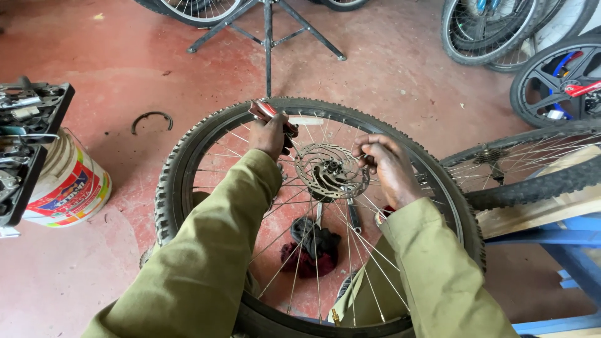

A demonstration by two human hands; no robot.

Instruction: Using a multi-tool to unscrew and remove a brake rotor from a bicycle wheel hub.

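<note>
A bicycle wheel (188, 150) with a knobby black tyre lies flat in front of me, spokes and a silver brake disc (316, 166) at its hub facing up. My left hand (270, 134) grips a red-handled tool (263, 111) just left of the disc, over the spokes. My right hand (387, 164) is curled at the disc's right edge, fingers pinched on a small part I cannot make out. Both arms wear olive sleeves.
A dark rag (310, 247) lies on the red floor under the spokes. A painted bucket (69, 184) and a black tool tray (28, 125) stand left. A repair stand (268, 37) rises behind. Another wheel (526, 172), a blue bench (563, 244) and more wheels (494, 28) are right.
</note>
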